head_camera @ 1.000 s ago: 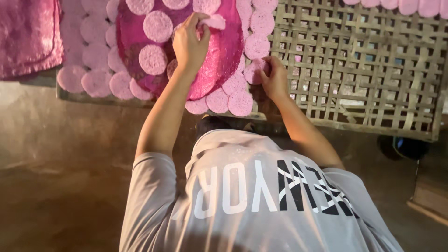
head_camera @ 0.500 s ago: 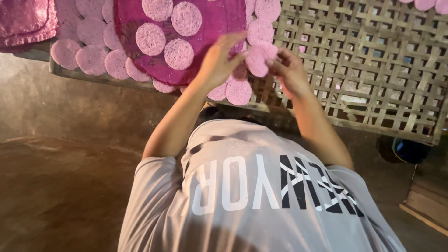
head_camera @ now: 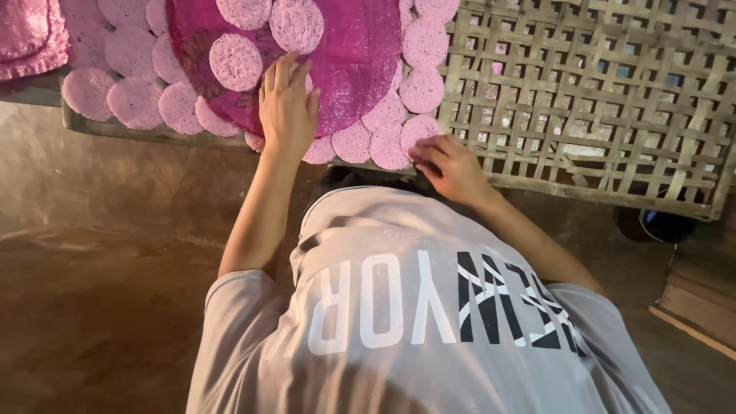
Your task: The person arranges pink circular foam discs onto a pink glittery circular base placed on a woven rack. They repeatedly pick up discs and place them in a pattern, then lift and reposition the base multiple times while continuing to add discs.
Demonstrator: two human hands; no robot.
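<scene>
We see the left hand [head_camera: 287, 103] lying flat, fingers together, on the round magenta tray [head_camera: 360, 57] at upper centre of the frame; half a second earlier it was curled at the tray's lower right edge, close to the other hand. The right hand [head_camera: 452, 165] now presses bent fingertips onto a pale pink disc [head_camera: 420, 132] at the near edge of the woven bamboo rack [head_camera: 598, 100], where before both hands met over that spot. We judge that a disc has just been set down in the row and the left hand has gone back for another.

The tray holds at least three more discs [head_camera: 238, 61] on its glittery surface. The rack carries a curving line of laid discs [head_camera: 138, 100] in its left part; its right part shows bare lattice. A second pink tray [head_camera: 31, 38] sits at the upper left corner.
</scene>
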